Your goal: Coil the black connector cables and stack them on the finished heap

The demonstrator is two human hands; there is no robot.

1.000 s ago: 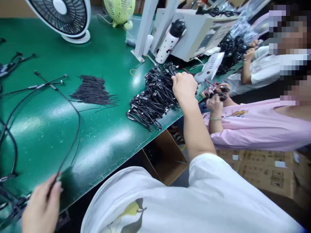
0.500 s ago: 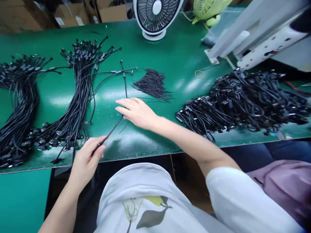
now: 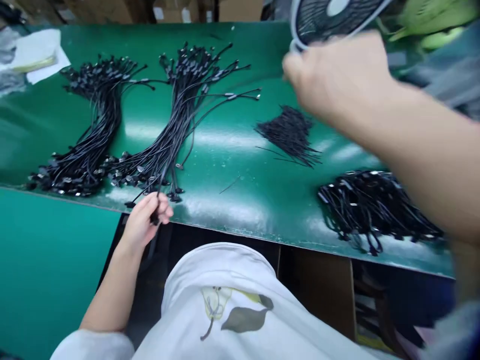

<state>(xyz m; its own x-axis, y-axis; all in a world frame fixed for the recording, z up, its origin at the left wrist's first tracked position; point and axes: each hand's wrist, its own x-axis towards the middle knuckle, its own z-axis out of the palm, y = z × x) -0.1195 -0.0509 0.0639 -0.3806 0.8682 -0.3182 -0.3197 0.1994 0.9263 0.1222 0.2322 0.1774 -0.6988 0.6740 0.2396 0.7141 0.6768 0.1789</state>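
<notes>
My left hand is closed around a black cable at the table's front edge, its fingers curled in. Just above it lies a bundle of black cables with small connectors at both ends. My right hand is raised in front of the fan, blurred by motion, with its fingers curled closed. A faint dark streak runs from the bundle towards its fingertips; what it grips is hidden. Below and left of that hand lies a pile of thin black strips.
A second cable bundle lies farther left, and coiled cables lie at the right. The white fan stands at the back beside a green fan. White papers are at the far left. Cardboard boxes stand behind the green table.
My right hand has gone from the cable on the table up and right to in front of the fan. My left hand stays near the front edge. The view has swung left.
</notes>
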